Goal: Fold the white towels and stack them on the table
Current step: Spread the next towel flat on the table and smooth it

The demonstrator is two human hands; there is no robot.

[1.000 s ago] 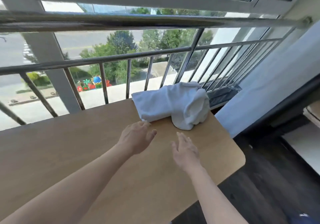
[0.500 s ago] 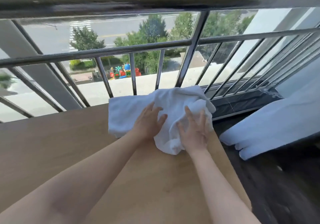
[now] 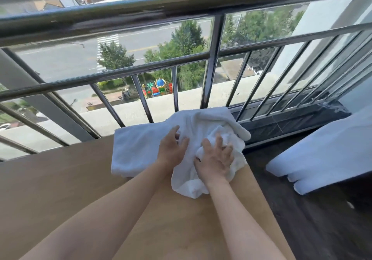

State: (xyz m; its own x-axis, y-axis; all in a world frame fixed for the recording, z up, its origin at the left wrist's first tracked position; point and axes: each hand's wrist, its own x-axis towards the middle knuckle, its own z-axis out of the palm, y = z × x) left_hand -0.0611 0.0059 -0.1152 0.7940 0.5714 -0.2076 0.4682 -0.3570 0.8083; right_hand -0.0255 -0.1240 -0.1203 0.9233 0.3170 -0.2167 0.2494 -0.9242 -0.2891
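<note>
A light wooden table [image 3: 60,189] is set against a steel-barred railing [image 3: 211,68] at twelve o'clock. Crumpled white towels [image 3: 141,149] are heaped at the table's far edge, toward one o'clock. The left hand [image 3: 171,151] is laid on them, fingers relaxed. The cloth is gripped by the right hand [image 3: 215,161], fingers curled in.

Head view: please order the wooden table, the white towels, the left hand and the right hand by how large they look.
1. wooden table
2. white towels
3. left hand and right hand: they look about alike, so I do not rank them.
</note>
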